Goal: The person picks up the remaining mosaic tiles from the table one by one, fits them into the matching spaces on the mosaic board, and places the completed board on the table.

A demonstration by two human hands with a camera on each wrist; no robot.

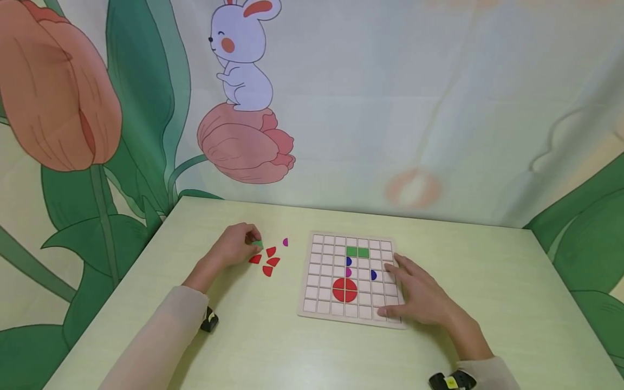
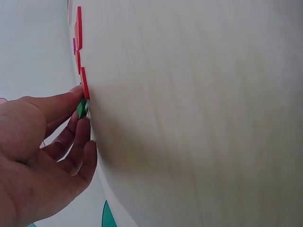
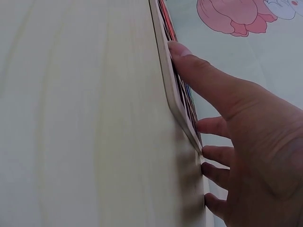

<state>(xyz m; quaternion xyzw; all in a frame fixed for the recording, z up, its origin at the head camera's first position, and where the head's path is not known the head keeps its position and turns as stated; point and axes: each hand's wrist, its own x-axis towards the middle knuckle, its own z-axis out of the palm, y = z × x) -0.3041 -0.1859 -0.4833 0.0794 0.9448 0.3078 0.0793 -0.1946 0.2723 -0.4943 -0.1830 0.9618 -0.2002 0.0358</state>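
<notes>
My left hand (image 1: 238, 245) pinches a small green tile (image 2: 82, 108) between thumb and fingers, low over the table at the left. Several red quarter-circle pieces (image 1: 267, 271) lie loose right beside those fingertips, with a magenta half-circle (image 1: 285, 242) a little beyond. My right hand (image 1: 423, 293) rests on the right edge of a wooden grid board (image 1: 312, 281), thumb and fingers spread. On the board sit two green squares (image 1: 357, 252), a red circle of quarter pieces (image 1: 344, 290), two blue half-circles (image 1: 374, 275) and a magenta half-circle (image 1: 348, 272).
The pale wooden table (image 1: 253, 346) reaches back to a printed curtain (image 1: 341, 108) with a rabbit and tulips. Dark devices are strapped at the left wrist (image 1: 209, 319) and the right wrist (image 1: 452, 381).
</notes>
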